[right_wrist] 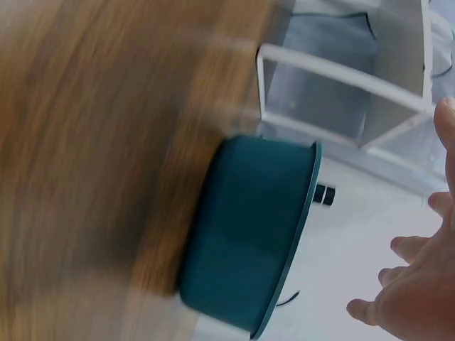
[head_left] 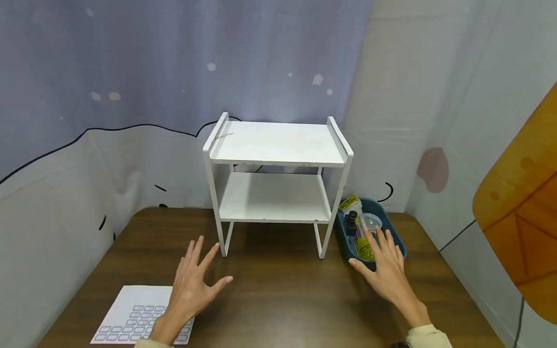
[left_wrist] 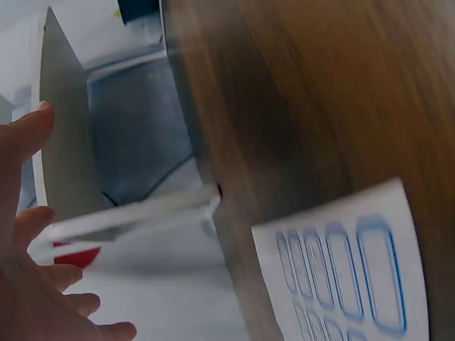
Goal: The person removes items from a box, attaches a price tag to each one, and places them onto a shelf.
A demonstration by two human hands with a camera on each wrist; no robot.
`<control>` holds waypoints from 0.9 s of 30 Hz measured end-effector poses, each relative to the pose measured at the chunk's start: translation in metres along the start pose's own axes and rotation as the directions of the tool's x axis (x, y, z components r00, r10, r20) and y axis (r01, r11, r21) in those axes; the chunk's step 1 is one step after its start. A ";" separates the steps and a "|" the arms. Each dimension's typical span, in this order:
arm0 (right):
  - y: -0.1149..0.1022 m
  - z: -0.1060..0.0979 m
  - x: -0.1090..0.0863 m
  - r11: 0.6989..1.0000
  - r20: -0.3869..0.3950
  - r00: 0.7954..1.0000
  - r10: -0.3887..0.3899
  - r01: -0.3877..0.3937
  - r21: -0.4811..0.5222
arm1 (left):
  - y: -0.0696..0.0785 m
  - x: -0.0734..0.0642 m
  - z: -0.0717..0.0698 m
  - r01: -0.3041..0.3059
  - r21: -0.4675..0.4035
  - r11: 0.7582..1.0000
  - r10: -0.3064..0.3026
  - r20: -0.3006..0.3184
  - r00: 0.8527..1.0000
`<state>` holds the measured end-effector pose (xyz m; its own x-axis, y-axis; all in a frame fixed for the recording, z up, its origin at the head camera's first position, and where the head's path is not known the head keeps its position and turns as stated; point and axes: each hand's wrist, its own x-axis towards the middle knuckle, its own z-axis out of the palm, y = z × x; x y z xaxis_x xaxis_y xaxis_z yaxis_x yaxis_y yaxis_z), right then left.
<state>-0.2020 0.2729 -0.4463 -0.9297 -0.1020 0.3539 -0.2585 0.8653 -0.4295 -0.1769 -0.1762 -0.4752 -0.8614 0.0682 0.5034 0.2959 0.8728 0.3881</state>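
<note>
My left hand (head_left: 191, 285) hovers with fingers spread above a printed sheet (head_left: 126, 309) at the table's left, holding nothing. Rows of rounded boxes cover the sheet, which my wrist partly hides. On the right, my right hand (head_left: 385, 273) is spread over the near end of a teal basket (head_left: 391, 229), and its fingers hide part of the contents. Inside the basket are a dark bottle with a black cap (head_left: 351, 222), a clear round container (head_left: 371, 221) and yellow-labelled packets (head_left: 363, 247). In the right wrist view the fingers appear apart from the basket's side (right_wrist: 249, 220).
A white two-tier shelf (head_left: 276, 195) stands at the back middle of the brown table (head_left: 287, 299), its right leg close beside the basket. Patterned curtains (head_left: 152, 63) hang behind and at both sides. An orange shape (head_left: 526, 208) fills the far right.
</note>
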 end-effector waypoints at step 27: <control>0.124 -0.018 0.012 0.935 0.244 0.965 0.093 -0.169 0.312 | 0.107 0.013 0.047 -0.232 -0.388 0.892 0.325 0.192 0.926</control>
<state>-0.2404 0.3881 -0.4804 -0.9855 -0.1378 0.0993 -0.1667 0.6732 -0.7204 -0.1759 -0.0595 -0.4631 -0.7807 0.4400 0.4437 0.6245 0.5746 0.5290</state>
